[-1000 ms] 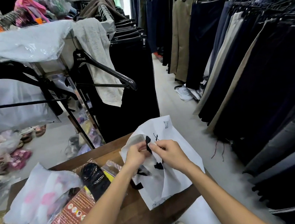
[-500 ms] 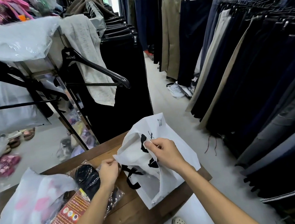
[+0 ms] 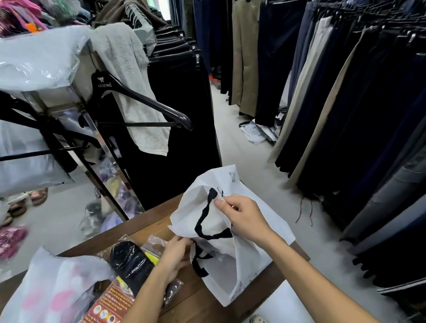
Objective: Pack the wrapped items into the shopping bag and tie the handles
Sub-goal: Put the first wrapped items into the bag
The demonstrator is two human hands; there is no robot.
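Even, soft indoor light fills the shop, bright enough to read the white bag just under the right hand's fingers. Shadows on the tabletop beside the fingers are faint. Glare streaks the clear plastic far above and left of the fingers. Dark trousers right of them lose detail. Wide-angle bending curves the racks at the edges; the left border is blurred.
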